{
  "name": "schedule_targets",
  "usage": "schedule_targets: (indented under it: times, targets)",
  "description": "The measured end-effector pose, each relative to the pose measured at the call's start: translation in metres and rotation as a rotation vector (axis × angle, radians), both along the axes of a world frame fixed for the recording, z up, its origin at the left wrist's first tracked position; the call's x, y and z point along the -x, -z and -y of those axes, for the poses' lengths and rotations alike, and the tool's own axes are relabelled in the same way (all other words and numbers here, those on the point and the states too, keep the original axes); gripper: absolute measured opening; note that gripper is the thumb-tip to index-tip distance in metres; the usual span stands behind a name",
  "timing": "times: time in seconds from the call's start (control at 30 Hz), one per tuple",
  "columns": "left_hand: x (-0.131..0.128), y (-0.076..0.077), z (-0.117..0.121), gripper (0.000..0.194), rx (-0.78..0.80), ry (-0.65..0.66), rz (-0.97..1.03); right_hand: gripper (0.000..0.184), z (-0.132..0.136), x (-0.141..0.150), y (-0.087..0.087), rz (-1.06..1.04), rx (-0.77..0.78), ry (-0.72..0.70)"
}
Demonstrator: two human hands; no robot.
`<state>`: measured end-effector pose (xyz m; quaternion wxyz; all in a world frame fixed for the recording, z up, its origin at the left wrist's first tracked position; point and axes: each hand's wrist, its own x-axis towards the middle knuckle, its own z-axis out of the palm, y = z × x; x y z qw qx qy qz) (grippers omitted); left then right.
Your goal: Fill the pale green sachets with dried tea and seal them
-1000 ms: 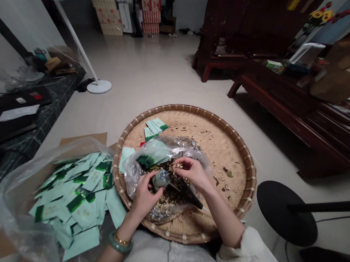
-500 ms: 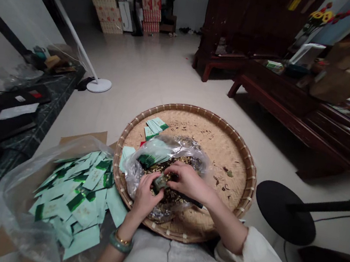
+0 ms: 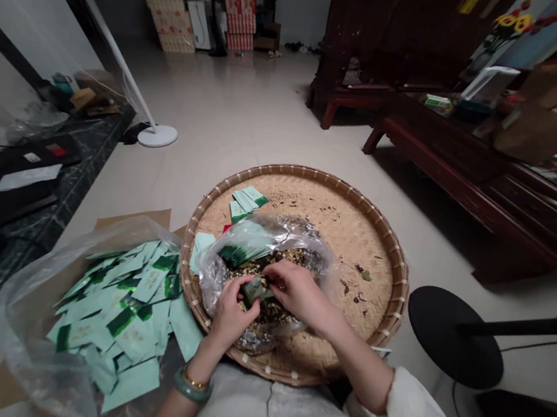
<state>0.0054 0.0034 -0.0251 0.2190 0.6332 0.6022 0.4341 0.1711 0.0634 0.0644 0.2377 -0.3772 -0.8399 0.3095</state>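
My left hand point(image 3: 232, 313) holds a small dark green packet point(image 3: 256, 290) between thumb and fingers. At the packet's right edge, the fingers of my right hand point(image 3: 299, 294) are pinched together and touch it. Both hands are over an opened clear plastic bag point(image 3: 210, 274), which contains loose brown and yellowish dried plant bits point(image 3: 277, 316). More pale green packets point(image 3: 254, 241) lie fanned inside the bag's far left side. Beneath it all is a round woven bamboo tray point(image 3: 361, 226) at my lap. Whether anything sits between my right fingertips is hidden.
To the left, a large plastic bag point(image 3: 20, 315) is heaped with pale green packets point(image 3: 132, 316). A few packets point(image 3: 248, 200) lie on the tray's far left. A black round stand base point(image 3: 454, 337) is to the right, a white fan point(image 3: 157, 135) farther left.
My right hand has shifted slightly on the packet's right side, and the packet has turned a little in my left fingers. The surroundings look the same.
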Motion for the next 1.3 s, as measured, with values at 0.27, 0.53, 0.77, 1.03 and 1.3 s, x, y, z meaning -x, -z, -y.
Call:
schedule_targets:
  times: [0.27, 0.53, 0.77, 1.03, 1.3]
  targets:
    - [0.0, 0.0, 0.0, 0.041, 0.049, -0.029, 0.032, 0.048, 0.01, -0.001, -0.005, -0.007, -0.022, -0.022]
    - [0.0, 0.003, 0.001, 0.043, 0.047, -0.027, 0.039, 0.04, 0.008, -0.002, 0.002, -0.062, 0.106, -0.018]
    - [0.001, 0.0, 0.001, 0.043, 0.04, -0.025, 0.04, 0.011, 0.007, 0.001, 0.007, 0.009, -0.023, 0.002]
    - [0.001, -0.001, 0.002, 0.041, 0.056, -0.004, 0.065, 0.008, 0.01, 0.002, 0.008, 0.018, -0.065, 0.026]
    - [0.005, -0.003, 0.003, 0.036, 0.085, 0.065, 0.204, 0.009, 0.007, -0.002, 0.007, -0.13, -0.036, 0.061]
